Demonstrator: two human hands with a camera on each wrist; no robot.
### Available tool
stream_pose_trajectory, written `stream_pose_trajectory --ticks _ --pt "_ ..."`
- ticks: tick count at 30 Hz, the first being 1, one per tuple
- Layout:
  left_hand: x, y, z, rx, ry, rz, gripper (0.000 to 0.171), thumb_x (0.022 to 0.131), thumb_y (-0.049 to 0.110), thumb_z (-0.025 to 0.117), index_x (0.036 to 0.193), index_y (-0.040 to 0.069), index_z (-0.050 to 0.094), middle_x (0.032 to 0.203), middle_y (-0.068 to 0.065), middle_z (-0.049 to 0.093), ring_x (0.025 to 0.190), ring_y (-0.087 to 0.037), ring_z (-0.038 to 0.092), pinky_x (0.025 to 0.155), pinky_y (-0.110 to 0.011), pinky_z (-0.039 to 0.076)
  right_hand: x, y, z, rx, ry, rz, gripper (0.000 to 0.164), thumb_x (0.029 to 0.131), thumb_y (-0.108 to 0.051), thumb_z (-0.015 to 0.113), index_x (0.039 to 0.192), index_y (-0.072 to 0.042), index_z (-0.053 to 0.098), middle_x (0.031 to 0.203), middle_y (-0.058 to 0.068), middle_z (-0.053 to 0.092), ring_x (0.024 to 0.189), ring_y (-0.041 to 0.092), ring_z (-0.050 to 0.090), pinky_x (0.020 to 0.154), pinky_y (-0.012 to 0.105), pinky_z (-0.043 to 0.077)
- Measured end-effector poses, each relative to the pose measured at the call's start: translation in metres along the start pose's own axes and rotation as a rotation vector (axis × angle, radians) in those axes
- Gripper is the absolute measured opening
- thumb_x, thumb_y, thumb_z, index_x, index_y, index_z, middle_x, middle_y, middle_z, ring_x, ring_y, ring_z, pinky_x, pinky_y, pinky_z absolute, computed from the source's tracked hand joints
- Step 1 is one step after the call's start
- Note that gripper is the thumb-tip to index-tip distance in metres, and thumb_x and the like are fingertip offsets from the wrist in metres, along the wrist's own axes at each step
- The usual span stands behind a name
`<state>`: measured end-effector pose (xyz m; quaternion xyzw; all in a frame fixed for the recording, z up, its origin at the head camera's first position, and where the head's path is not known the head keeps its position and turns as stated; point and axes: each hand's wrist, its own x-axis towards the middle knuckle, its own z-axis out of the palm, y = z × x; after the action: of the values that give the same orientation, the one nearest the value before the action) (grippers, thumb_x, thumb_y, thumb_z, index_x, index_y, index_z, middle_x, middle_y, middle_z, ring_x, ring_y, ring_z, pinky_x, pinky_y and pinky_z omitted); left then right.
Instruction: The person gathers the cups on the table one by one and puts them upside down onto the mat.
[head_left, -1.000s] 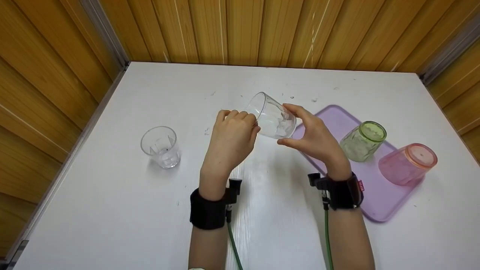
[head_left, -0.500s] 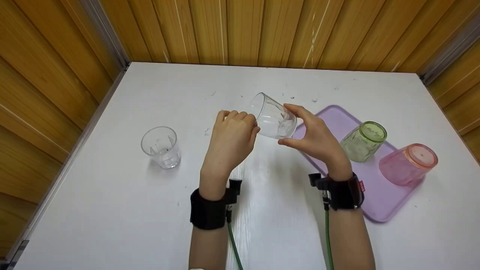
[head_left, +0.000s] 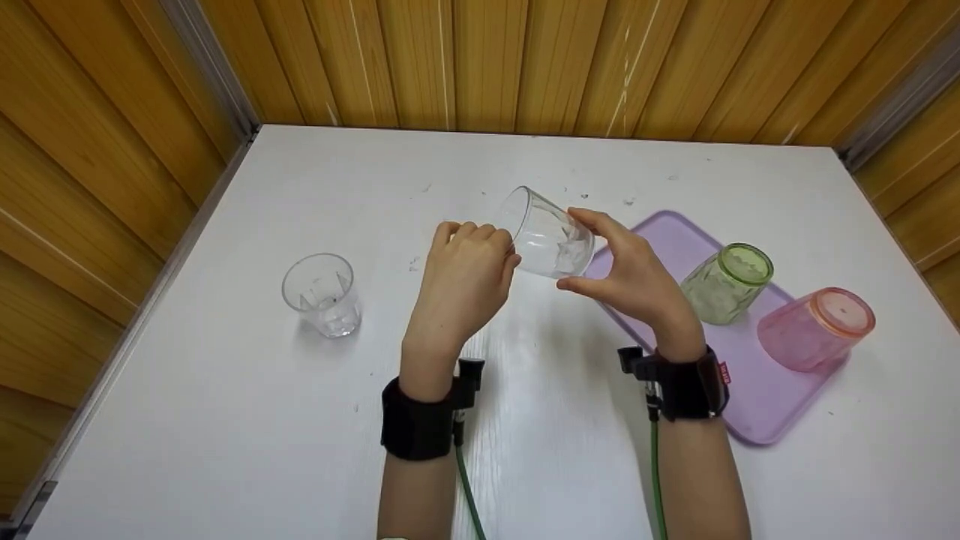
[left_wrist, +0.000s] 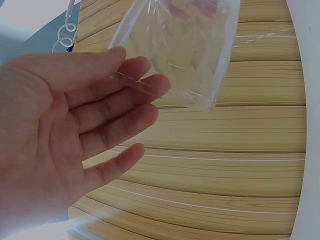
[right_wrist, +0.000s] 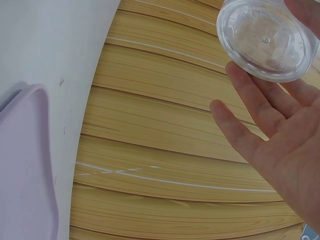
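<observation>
A clear drinking glass (head_left: 553, 251) is held tilted above the table, its mouth toward the left and its base toward the right. At the rim, my left hand (head_left: 463, 281) pinches the glass between thumb and fingertips; the left wrist view shows the thumb on the near side of the wall. My right hand (head_left: 637, 281) grips the base end, thumb on one side and fingers on the other. In the right wrist view the round base (right_wrist: 267, 40) faces the camera, with the lower fingers spread loosely. A second clear glass (head_left: 324, 292) stands upright on the left.
To the right lies a purple tray (head_left: 750, 409) bearing an upside-down green glass (head_left: 727, 283) and an upside-down pink glass (head_left: 810, 330). The white table (head_left: 247, 435) meets wood-patterned walls (head_left: 480, 67) at the back and sides. Green cables (head_left: 469, 487) run from both wristbands.
</observation>
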<state>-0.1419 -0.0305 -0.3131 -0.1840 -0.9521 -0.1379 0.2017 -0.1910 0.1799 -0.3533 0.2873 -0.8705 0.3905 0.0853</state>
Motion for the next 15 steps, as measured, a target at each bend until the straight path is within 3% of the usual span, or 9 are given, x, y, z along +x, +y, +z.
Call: stream_pose_trajectory --ticks 15 --pt "-0.0003 0.0001 0.0016 0.077 0.032 0.006 0.011 0.085 0.019 0.061 0.079 0.010 0.063 0.072 -0.001 0.063 0.078 -0.021 0.059 0.086 -0.036 0.037 0.0012 -0.0006 0.0042 -0.008 -0.012 -0.001 0.077 0.067 -0.017 0.080 0.133 -0.007 0.043 0.129 0.009 0.052 0.121 0.018 0.046 0.102 0.039 0.033"
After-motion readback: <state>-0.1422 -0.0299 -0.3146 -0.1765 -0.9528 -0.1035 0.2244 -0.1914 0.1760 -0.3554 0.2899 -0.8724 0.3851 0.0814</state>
